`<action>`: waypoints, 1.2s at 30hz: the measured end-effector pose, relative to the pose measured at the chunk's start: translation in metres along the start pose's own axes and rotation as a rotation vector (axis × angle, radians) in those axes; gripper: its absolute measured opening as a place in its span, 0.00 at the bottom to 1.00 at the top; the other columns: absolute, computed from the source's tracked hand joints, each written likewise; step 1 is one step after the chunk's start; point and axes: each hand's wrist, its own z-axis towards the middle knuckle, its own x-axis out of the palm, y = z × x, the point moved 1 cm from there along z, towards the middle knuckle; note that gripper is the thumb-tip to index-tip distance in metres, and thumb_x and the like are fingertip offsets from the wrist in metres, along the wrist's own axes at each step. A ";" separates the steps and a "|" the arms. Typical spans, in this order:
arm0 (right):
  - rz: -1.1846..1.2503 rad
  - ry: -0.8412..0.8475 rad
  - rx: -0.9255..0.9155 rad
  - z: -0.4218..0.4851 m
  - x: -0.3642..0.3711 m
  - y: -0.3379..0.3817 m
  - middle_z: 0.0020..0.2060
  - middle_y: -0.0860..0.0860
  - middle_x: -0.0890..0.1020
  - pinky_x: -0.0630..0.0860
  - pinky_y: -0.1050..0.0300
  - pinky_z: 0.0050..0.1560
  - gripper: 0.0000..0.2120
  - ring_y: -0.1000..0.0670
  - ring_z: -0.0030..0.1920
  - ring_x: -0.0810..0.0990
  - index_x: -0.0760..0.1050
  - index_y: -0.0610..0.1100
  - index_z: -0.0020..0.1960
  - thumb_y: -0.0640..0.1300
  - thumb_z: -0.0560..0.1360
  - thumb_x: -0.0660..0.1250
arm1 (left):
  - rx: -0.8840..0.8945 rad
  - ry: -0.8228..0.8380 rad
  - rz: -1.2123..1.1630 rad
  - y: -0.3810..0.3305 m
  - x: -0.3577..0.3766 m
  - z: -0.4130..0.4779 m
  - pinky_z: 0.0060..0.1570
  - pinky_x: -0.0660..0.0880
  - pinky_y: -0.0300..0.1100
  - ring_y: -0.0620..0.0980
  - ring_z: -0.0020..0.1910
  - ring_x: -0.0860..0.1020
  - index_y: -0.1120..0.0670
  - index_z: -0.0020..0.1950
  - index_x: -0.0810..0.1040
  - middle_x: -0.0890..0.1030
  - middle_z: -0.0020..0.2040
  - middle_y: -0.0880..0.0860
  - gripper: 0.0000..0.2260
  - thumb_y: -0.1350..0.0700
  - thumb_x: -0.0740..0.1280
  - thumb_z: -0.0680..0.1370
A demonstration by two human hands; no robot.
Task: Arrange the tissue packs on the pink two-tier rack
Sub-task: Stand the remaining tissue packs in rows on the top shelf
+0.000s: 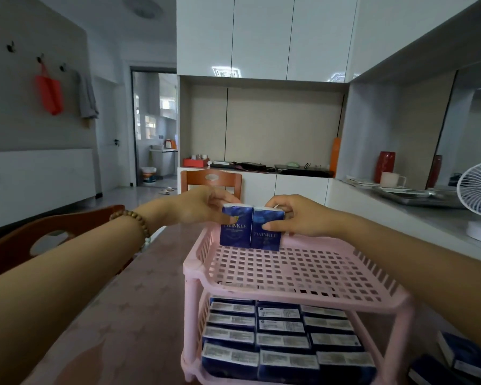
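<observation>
Two dark blue plastic-wrapped tissue packs (252, 230) stand upright, side by side, at the far edge of the pink slotted plastic rack (295, 269), top tier. Left hand (203, 207) pinches one, right hand (295, 215) the other, fingers curled round them. Lower tier's packed with more packs (282, 340).

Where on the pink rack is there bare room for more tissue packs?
Top tier: bare grid between the two upright packs at its far rim, gripped by the left hand and right hand, and its near rim. Lower tier: crowded, rows of packs fill it.
</observation>
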 end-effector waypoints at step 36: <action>0.108 0.055 0.029 -0.006 -0.002 -0.006 0.51 0.49 0.83 0.78 0.53 0.57 0.14 0.53 0.52 0.82 0.74 0.43 0.54 0.41 0.71 0.72 | 0.030 -0.055 0.059 0.004 0.000 -0.006 0.49 0.80 0.41 0.48 0.53 0.81 0.56 0.56 0.79 0.83 0.53 0.51 0.11 0.58 0.69 0.74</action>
